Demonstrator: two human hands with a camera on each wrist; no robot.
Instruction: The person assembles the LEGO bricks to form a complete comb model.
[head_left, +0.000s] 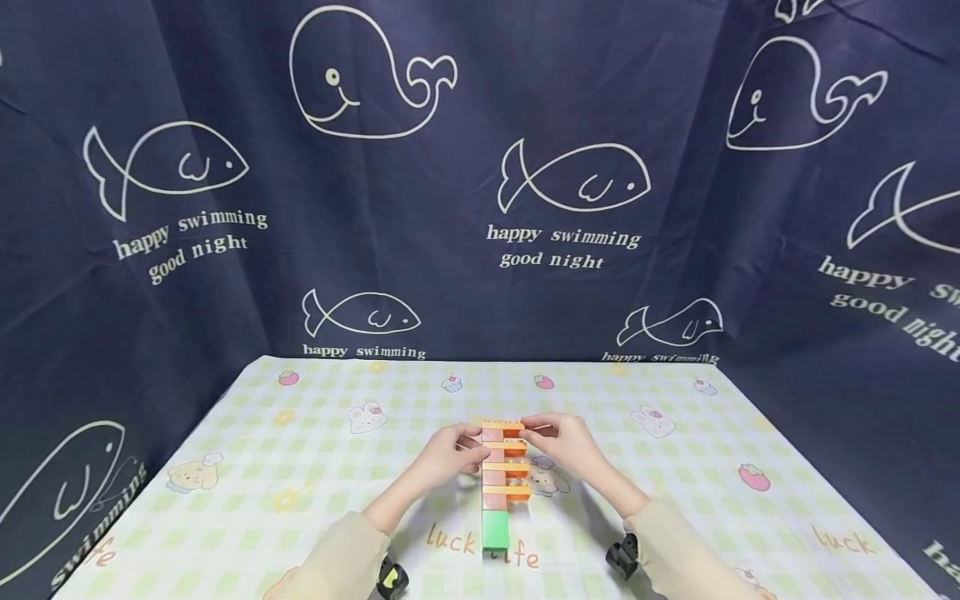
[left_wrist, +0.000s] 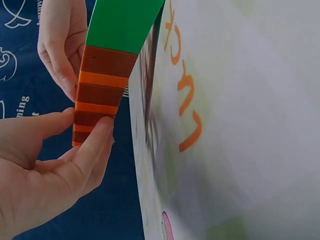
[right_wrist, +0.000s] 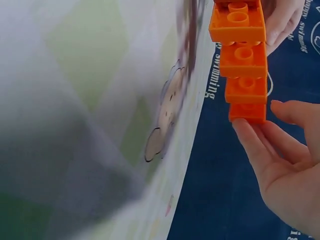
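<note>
A tower of toy building bricks stands in the middle of the table. Its base is a green brick [head_left: 495, 530]; above that, small pinkish-brown bricks [left_wrist: 107, 62] alternate with longer orange bricks [right_wrist: 243, 61] that jut out to the right, studs up. My left hand [head_left: 456, 450] grips the tower's upper left side, thumb and fingers on opposite faces of the bricks. At the right end of the topmost orange brick [head_left: 501, 424], my right hand [head_left: 562, 440] pinches with its fingertips. Part of the topmost brick is hidden behind the fingers in the right wrist view.
A pale checked tablecloth [head_left: 315, 483] with cartoon prints and lettering covers the table. Behind it hangs a dark blue curtain [head_left: 465, 167] with white fish and whale drawings. Both forearms reach in from the front, with black wrist devices [head_left: 622, 556] under the sleeves.
</note>
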